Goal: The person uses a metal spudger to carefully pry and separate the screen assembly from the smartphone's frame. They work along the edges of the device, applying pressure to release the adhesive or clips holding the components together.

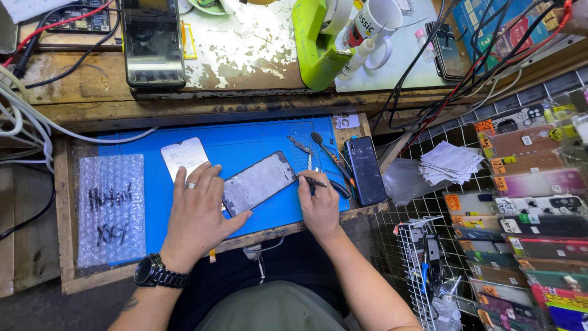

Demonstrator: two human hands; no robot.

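Observation:
An opened phone frame (257,182) lies tilted on a blue work mat (245,138). My left hand (197,211), with a ring and a black wristwatch, rests flat on the mat and presses the frame's lower left corner. My right hand (318,205) holds a thin dark tool (313,181) whose tip touches the frame's right edge. A white screen panel (184,156) lies on the mat just above my left hand.
A dark phone (365,170), tweezers (300,146) and a screwdriver (331,156) lie at the mat's right side. Bubble wrap (111,205) covers the left. A green holder (315,43), a mug (376,21), another phone (153,43) and cables sit beyond. Phone cases (527,214) hang at right.

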